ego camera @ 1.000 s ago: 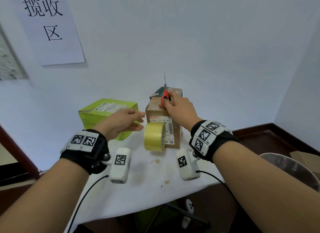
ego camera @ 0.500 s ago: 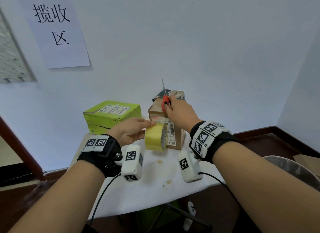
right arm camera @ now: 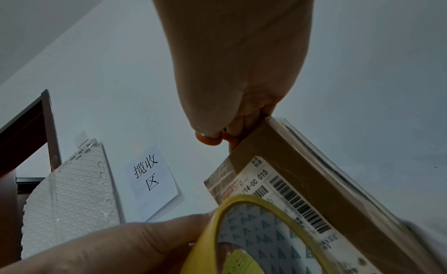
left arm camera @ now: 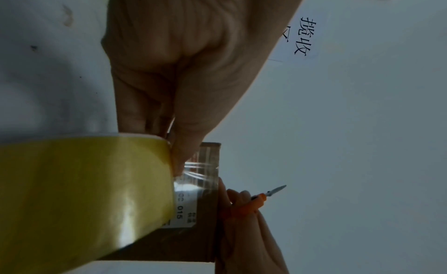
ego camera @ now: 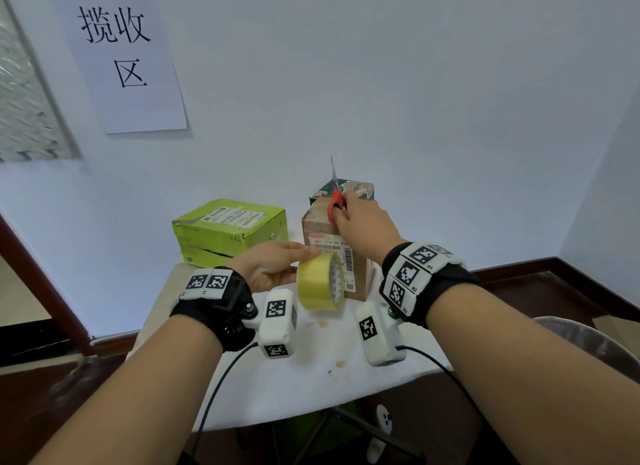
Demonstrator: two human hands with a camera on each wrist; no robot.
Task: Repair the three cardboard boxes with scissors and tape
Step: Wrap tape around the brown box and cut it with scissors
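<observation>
While the left hand (ego camera: 268,269) holds the yellow roll of packing tape (ego camera: 320,282) on edge just in front of the tall brown cardboard box (ego camera: 337,253), its fingers reach over the top of the roll and the thumb sits lower on the tread; a clear strip of tape (left arm camera: 198,170) already runs from the roll onto the box's labelled front face. Over the top front edge of that box, the right hand (ego camera: 363,227) is curled around the red-handled scissors (ego camera: 335,201), blades pointing up; I cannot tell how far they are parted. A green cardboard box (ego camera: 230,231) stands to the left of the brown box, a dark printed box (ego camera: 349,188) right behind it, all on the white-covered surface (ego camera: 311,371). My worry is the strip: if the roll drops or twists, the tape could wrinkle or fold onto itself. The tall box could also tip backward if pushed, since only the scissor hand steadies it.
</observation>
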